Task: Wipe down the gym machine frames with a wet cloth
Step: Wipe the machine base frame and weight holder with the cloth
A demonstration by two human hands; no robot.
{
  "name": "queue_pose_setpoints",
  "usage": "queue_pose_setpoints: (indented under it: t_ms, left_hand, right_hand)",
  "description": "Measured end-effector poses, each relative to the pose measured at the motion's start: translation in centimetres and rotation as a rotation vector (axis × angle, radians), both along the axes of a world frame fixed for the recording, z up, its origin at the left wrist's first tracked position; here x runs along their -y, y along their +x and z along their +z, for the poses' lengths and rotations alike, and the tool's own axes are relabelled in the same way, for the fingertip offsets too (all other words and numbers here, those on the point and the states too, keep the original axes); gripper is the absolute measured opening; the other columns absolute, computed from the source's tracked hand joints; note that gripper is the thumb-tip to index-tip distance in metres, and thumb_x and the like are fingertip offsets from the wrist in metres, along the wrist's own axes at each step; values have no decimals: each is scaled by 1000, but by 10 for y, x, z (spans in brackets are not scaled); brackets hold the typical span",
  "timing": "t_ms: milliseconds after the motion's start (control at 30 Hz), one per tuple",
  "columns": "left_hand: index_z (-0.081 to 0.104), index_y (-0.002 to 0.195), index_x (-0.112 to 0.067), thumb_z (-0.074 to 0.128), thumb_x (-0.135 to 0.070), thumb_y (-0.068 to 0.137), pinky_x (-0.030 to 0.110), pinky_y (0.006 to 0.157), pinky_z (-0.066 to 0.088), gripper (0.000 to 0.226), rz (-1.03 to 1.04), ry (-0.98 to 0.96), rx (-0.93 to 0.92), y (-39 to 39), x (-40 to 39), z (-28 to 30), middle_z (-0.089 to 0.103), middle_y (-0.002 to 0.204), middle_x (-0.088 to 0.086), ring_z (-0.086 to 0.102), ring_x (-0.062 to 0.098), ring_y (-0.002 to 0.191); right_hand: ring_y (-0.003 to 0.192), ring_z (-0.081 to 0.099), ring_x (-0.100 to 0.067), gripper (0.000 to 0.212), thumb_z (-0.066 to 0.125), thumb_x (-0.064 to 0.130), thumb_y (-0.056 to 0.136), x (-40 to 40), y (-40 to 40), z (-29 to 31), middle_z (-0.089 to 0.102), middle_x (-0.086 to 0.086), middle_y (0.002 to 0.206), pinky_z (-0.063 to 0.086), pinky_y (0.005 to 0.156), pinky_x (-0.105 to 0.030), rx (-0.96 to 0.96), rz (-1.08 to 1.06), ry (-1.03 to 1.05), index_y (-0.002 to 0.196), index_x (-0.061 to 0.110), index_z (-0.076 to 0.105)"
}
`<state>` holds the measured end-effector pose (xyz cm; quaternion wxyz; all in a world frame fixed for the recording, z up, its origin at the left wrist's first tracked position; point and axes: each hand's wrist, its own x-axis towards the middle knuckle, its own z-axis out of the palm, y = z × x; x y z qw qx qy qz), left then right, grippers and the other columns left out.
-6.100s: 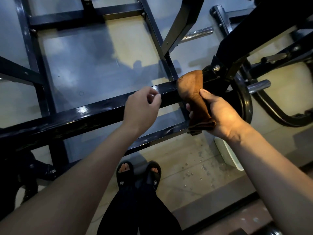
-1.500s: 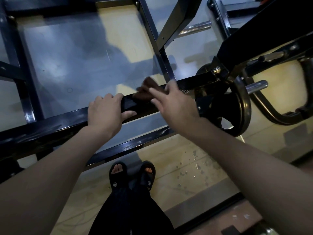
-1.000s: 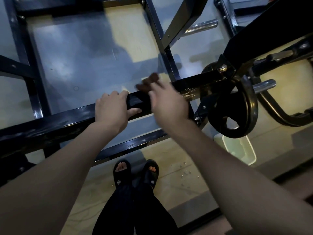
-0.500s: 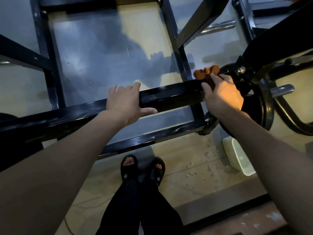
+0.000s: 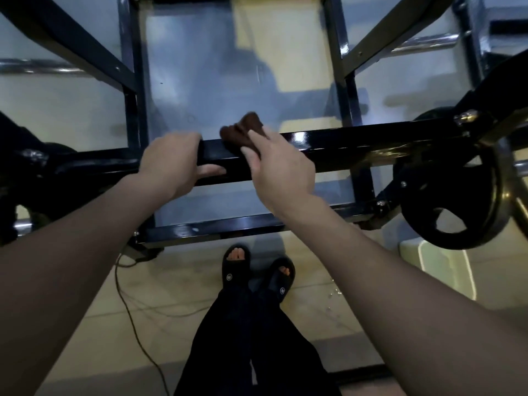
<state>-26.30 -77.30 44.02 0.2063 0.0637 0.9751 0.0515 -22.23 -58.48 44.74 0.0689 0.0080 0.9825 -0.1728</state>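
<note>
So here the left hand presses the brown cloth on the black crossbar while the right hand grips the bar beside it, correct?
Hands are swapped. In the head view the right hand presses the brown cloth on the black crossbar, while the left hand grips the bar beside it.

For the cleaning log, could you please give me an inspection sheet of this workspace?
Surface: tiled floor, water droplets right of the feet.
Job's things: brown cloth pressed on the black crossbar.
Clutter: pale tub under the weight plate.
Grippers: left hand grips the crossbar; right hand holds the cloth.
Cables: thin cord trails across the floor.
Surroundings: chrome bars, more black frame.
</note>
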Motion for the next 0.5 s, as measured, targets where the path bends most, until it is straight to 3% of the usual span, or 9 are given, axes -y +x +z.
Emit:
queue_pose_setpoints:
  t_ms: [133,333,433,500]
  left_hand:
    - [54,93,-18,67,-77,78,42,67,51,62,14,28,53,-4,-1,1,62,89,6,59,31,82]
    - [53,94,-17,64,-77,78,37,60,43,63,-5,20,34,-2,0,1,61,88,5,58,30,82]
    - [55,100,-17,61,-80,77,39,64,48,67,-21,16,-8,0,5,-1,62,92,6,60,33,86]
    - [55,100,-18,59,-83,76,39,65,49,69,-30,9,-17,0,5,-2,63,93,5,61,33,88]
  right_hand:
    - [100,68,-30,41,42,49,107,-23,7,2,57,6,140,56,75,-43,-33,68,51,141,31,57]
    - [113,64,-26,42,45,42,108,-106,13,10,55,6,145,49,83,-36,-35,-301,88,145,28,58]
    - [120,60,-30,43,44,42,108,-95,15,13,51,0,149,47,91,-40,-20,-391,67,145,24,58]
    - [117,61,-30,45,39,45,110,-65,13,14,49,-2,149,44,85,-38,-2,-397,32,144,23,57]
